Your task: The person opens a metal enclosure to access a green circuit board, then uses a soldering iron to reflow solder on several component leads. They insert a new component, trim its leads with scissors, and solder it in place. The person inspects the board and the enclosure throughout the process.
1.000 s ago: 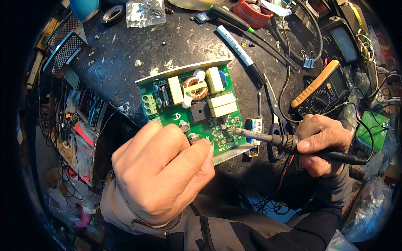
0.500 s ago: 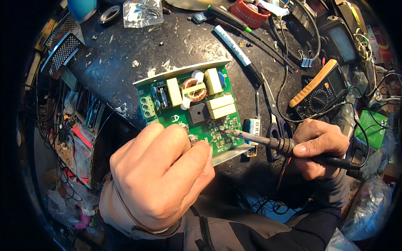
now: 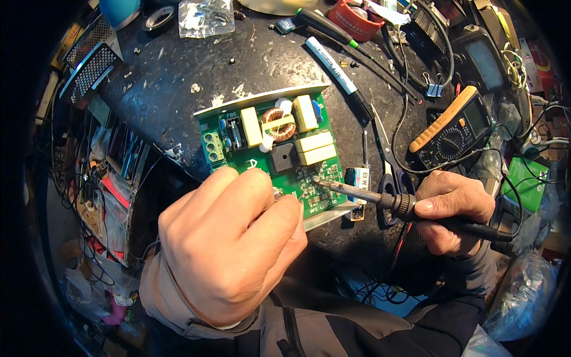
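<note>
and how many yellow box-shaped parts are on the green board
4 show: a yellow part left of the copper coil, another right of it, two adjoining below that. The left hand may hide more.

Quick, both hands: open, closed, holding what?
Left hand: closed over the board; whether it pinches anything cannot be told, the fingers hide it.
Right hand: closed, holding the iron.
</note>
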